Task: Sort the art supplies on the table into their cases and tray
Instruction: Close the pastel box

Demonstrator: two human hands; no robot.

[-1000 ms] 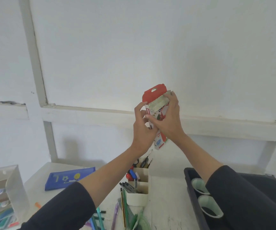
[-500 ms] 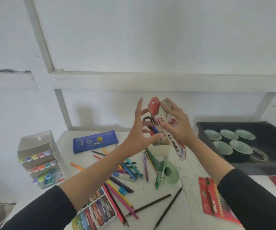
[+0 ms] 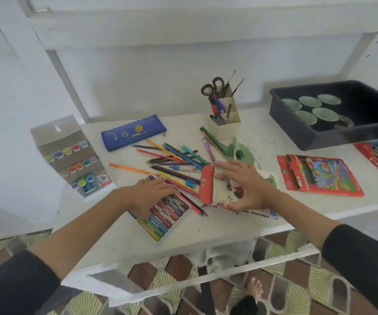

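Sorting at pastel tray [image 3: 163,217] and pastel box [image 3: 216,193]
On tray, left hand [image 3: 149,193] flat, fingers relaxed; just right of tray, right hand [image 3: 246,185] spread wide, gripping box.

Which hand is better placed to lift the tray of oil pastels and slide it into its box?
Left, probably. The left hand lies on the pastel tray, while the right hand is busy holding the open oil pastels box beside it.
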